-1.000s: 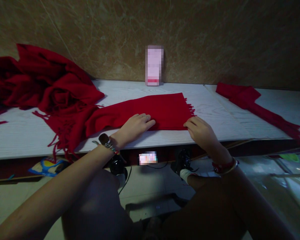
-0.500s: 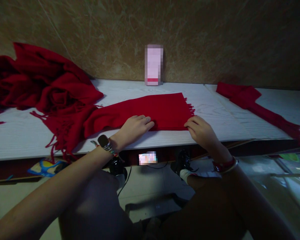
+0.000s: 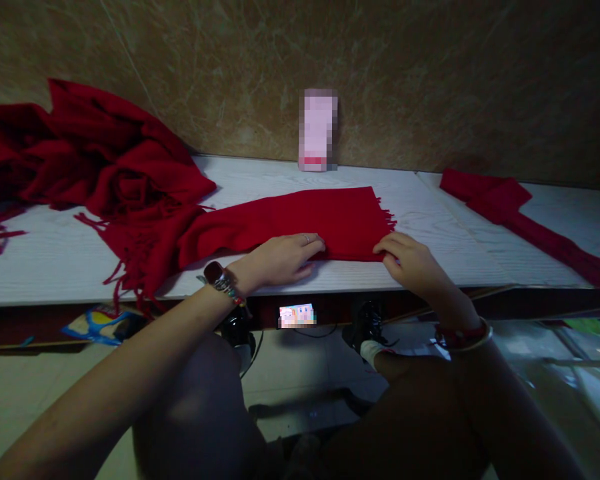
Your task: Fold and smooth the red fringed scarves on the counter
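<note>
A red fringed scarf [image 3: 330, 217] lies lengthwise on the white wood-grain surface, its right part smoothed flat and its tassels pointing right. My left hand [image 3: 290, 259] rests palm down over the near edge of this scarf, the thumb apart from the fingers and off the cloth. At the scarf's near right corner, my right hand [image 3: 405, 260] pinches the edge between thumb and fingers. Toward the left the flat part runs into a crumpled heap of red fringed cloth [image 3: 125, 153]; where one piece ends there is hidden in the folds.
A narrower red scarf [image 3: 505, 203] lies at the right. Against the brown marbled wall [image 3: 405, 80] leans a blurred pink box-shaped object [image 3: 318, 130]. Below the white surface [image 3: 445, 257] are a lit phone screen [image 3: 297, 315], black shoes [image 3: 369, 321] and a blue-edged packet [image 3: 100, 325].
My left hand has slid right along the near edge, and its thumb has come away from the fingers. My right hand keeps its pinch at the corner. The view has shifted slightly.
</note>
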A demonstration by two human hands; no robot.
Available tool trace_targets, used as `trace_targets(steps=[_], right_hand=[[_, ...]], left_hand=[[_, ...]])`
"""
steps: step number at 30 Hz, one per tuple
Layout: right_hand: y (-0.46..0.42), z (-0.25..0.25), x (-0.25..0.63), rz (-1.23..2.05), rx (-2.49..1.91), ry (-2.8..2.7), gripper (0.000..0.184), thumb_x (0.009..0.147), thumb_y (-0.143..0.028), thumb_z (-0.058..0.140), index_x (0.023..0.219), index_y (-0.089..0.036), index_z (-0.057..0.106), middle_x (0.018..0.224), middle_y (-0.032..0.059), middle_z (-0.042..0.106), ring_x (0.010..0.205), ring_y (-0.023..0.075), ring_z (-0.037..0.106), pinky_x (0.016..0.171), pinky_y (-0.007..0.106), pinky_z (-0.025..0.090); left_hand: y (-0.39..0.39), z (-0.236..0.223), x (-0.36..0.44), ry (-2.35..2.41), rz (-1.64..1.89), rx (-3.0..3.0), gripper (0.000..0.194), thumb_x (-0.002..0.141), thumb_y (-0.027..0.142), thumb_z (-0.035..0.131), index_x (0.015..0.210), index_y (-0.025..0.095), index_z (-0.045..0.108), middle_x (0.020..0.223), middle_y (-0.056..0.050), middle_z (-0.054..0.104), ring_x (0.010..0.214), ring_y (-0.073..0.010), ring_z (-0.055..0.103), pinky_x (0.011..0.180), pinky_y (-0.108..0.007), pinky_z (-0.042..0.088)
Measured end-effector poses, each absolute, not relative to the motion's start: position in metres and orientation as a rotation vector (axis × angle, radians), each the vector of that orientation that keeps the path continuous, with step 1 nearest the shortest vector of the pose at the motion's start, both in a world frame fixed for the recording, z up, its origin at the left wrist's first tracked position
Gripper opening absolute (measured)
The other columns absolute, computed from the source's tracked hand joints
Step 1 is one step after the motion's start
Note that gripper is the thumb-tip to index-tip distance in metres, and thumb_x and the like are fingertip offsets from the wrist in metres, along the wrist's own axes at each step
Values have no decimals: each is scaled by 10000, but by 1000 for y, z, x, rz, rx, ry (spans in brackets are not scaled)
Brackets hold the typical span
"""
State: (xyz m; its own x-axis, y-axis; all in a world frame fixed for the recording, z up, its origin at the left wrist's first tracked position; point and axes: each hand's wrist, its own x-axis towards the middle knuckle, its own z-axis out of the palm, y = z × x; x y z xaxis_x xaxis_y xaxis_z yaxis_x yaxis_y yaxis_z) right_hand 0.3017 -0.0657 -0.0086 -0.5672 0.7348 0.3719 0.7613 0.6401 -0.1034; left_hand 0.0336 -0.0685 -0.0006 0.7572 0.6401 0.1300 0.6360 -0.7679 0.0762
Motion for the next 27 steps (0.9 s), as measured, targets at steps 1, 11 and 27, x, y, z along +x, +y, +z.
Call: trace_targets(steps=[1, 11, 27], right_hand=[[-66, -5, 299, -81, -1169, -2486, 321, 710, -35, 392, 825, -169, 660, 849, 87, 667, 838, 217, 604, 796, 377, 494], [-47, 1, 247, -65, -1227, -2669, 418, 757, -6, 375, 985, -153, 693, 979, 97, 671, 948, 221, 575, 914, 387, 445], [-39, 10, 229, 92, -1262, -2576, 452, 753, 0, 371, 997, -180, 706, 1021, 73, 678, 983, 196, 597, 916, 357, 458]], left_hand=[[-68, -1, 35, 1057, 242, 2925, 348, 896, 263, 425, 1195, 132, 544, 1203, -125, 599, 1042, -196, 586, 852, -319, 483], [-69, -7, 38, 1054, 341, 3073, 311, 895, 249, 456, 1117, 142, 645, 1182, -125, 598, 1085, -243, 524, 893, -368, 434], [-83, -5, 44, 1299, 156, 2946, 359, 930, 225, 395, 1249, 192, 555, 1187, -136, 576, 1067, -243, 546, 829, -356, 430]])
